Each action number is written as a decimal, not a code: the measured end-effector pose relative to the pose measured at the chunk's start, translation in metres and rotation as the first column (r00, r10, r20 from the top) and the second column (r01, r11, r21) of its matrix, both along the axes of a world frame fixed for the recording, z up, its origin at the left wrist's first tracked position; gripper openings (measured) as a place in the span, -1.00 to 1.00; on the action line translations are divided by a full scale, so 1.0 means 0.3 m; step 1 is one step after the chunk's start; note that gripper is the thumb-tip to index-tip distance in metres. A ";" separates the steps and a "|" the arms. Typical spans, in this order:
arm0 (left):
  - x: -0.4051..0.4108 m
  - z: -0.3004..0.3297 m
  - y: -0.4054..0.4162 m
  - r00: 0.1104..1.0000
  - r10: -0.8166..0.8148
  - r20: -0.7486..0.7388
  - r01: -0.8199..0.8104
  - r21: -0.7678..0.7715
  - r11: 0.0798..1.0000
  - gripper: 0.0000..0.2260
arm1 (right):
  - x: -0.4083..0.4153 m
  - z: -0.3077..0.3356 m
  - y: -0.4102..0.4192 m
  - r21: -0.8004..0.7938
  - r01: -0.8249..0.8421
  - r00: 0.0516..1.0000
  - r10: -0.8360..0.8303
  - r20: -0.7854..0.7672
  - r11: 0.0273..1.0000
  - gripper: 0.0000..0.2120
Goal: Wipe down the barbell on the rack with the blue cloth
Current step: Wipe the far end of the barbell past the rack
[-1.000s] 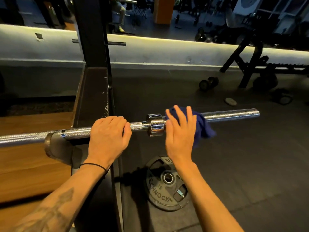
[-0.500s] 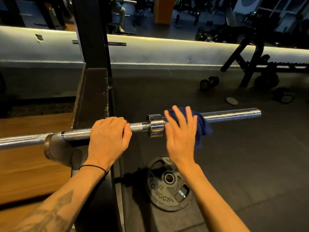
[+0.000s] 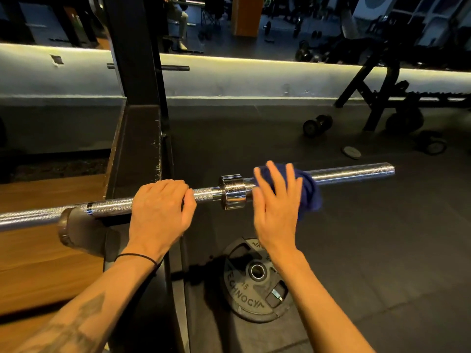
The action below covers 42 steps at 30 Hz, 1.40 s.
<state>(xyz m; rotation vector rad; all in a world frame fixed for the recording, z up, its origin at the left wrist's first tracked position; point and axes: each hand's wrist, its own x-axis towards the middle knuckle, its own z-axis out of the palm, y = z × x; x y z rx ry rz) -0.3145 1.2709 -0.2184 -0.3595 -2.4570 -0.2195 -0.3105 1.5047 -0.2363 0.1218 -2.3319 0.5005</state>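
Observation:
A chrome barbell (image 3: 351, 172) lies across the rack, resting in a J-hook (image 3: 76, 228) at the left. My left hand (image 3: 160, 212) grips the knurled shaft just left of the shiny collar (image 3: 232, 191), fingers curled over the bar. My right hand (image 3: 276, 207) presses the blue cloth (image 3: 309, 192) onto the sleeve just right of the collar, fingers straight and spread. The cloth drapes over the sleeve and hangs down behind my hand.
The black rack upright (image 3: 137, 72) stands behind the bar. A black weight plate (image 3: 254, 281) lies on the rubber floor below the collar. Dumbbells (image 3: 317, 124), a small disc (image 3: 351, 151) and a bench frame (image 3: 377, 90) sit at the far right. Wooden platform (image 3: 38, 263) at left.
My right hand with the cloth has shifted very slightly along the sleeve near the collar. My left hand stays on the shaft.

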 end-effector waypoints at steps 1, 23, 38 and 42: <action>0.001 0.002 0.000 1.000 0.000 0.001 0.000 0.000 1.000 -0.72 | 0.010 0.003 0.040 0.100 -0.098 0.995 0.098 0.006 0.990 -0.58; 0.009 0.012 0.009 1.000 0.021 0.020 -0.021 -0.008 1.000 -0.70 | -0.117 0.049 0.490 -0.162 0.335 0.942 -0.324 0.090 0.928 -0.56; 0.007 0.006 0.009 1.000 0.015 0.004 -0.014 -0.006 1.000 -0.68 | -0.127 0.053 0.455 -0.415 0.400 0.916 -0.370 0.154 0.817 -0.51; 0.006 0.006 0.012 1.000 0.020 0.004 -0.020 -0.013 1.000 -0.68 | -0.058 0.009 0.189 -0.138 0.175 0.985 -0.174 0.017 0.975 -0.61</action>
